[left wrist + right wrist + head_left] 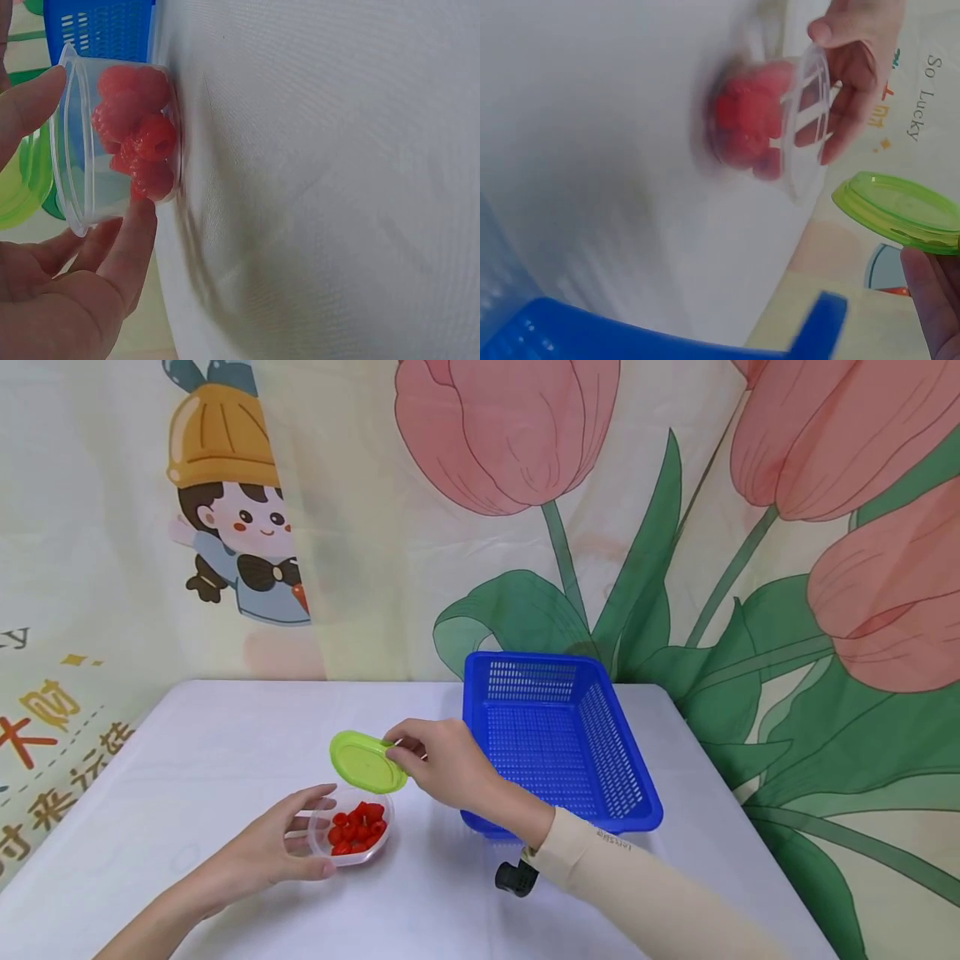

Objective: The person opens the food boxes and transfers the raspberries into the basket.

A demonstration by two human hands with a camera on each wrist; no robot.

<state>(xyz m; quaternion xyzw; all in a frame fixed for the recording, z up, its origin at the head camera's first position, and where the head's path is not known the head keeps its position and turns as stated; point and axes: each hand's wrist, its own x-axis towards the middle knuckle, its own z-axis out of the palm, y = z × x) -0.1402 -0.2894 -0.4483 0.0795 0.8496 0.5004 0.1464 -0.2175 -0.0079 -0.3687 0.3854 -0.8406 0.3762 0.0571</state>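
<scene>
We see a blue basket [536, 752] just right of the right hand [450, 764], a clear tub [90, 172] the left hand [262, 843] curves around, seemingly for steadiness, a green lid [362, 762] the right hand pinches edgewise, apparently for easy tilting, and red berries [360, 828] inside the tub.

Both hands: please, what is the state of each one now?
Left hand: closed around the clear plastic container of raspberries.
Right hand: closed, pinching the green lid by its edge.
</scene>
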